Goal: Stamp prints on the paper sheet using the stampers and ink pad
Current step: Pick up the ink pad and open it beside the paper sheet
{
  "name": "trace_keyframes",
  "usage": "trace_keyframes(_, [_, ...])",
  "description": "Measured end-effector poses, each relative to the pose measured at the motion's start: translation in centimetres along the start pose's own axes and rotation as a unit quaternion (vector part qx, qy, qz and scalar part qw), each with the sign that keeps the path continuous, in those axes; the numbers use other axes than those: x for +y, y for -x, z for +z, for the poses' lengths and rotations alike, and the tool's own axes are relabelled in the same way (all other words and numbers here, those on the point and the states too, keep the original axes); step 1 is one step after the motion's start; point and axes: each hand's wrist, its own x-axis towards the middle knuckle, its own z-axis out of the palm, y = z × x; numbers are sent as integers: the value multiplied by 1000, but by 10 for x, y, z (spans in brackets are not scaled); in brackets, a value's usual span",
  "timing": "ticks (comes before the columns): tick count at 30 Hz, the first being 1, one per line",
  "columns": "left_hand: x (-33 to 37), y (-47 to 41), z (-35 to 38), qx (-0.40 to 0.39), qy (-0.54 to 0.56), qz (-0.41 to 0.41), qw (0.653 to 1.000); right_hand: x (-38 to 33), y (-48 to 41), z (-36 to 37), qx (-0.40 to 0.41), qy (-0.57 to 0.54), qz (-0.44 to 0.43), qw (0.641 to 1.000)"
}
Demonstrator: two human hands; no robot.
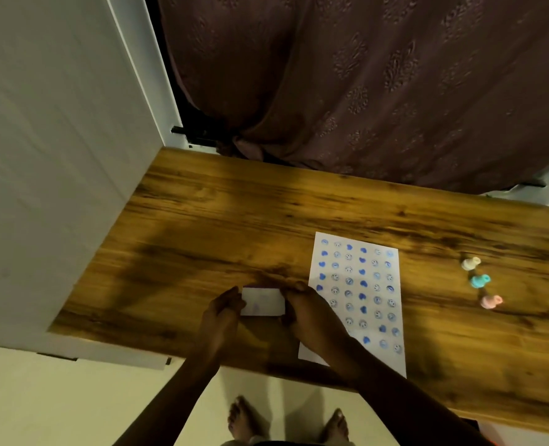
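The ink pad (262, 301), a small white box with its lid closed, sits on the table (202, 220) just left of the paper sheet (358, 297). Its long axis runs left to right, so each short end faces one hand. The left hand (223, 313) grips the pad's left end, fingers curled round it; the right hand (311, 317) pinches the right end, with its wrist lying over the sheet's near left corner. Both hands are closed on the pad, and whether they lift it or press it to the table cannot be told.

The sheet, long axis running away from the person, is almost full of blue hearts and smiley prints in rows, so the task looks close to done. Well right of the sheet stand three stampers in a line: a white one (470, 263) farthest away, a teal one (479, 281) in the middle, a pink one (490, 301) nearest. All three lie beyond the sheet from the pad, so the right hand is the nearer one for reaching them, and it would have to let go of the pad first.
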Motion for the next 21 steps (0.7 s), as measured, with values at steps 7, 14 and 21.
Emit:
trace_keyframes(7, [-11, -10, -1, -9, 54, 2, 999, 15, -8, -25, -38, -71, -85, 993])
trace_keyframes(14, [-25, -23, 0, -3, 78, -8, 997, 27, -28, -40, -63, -131, -117, 982])
trace_keyframes(21, [-32, -23, -4, -16, 41, 17, 999, 26, -51, -59, -95, -137, -121, 979])
